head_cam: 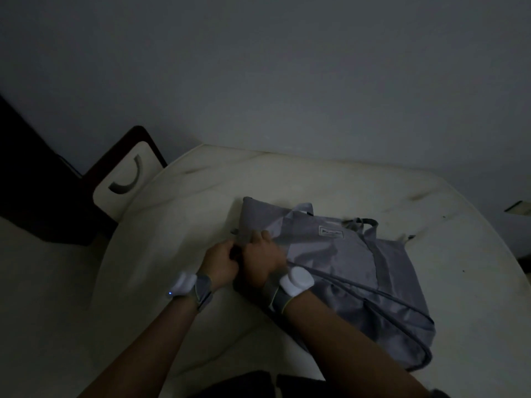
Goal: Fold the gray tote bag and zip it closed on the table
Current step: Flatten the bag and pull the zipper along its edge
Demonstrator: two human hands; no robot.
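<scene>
The gray tote bag (356,271) lies flat on the pale round table (178,225), partly folded, with a small white label on its upper panel and its straps sticking out at the top right. My left hand (219,261) is closed at the bag's left edge, pinching something small and dark there. My right hand (263,254) sits right beside it, fingers curled over the same folded edge of fabric. Both wrists wear gray bands with white pods. What the fingers pinch is hidden by the hands and the dim light.
A chair back (126,173) with a curved cutout stands at the table's far left edge. Dark furniture (34,182) fills the left side. A plain wall rises behind the table. The room is dim.
</scene>
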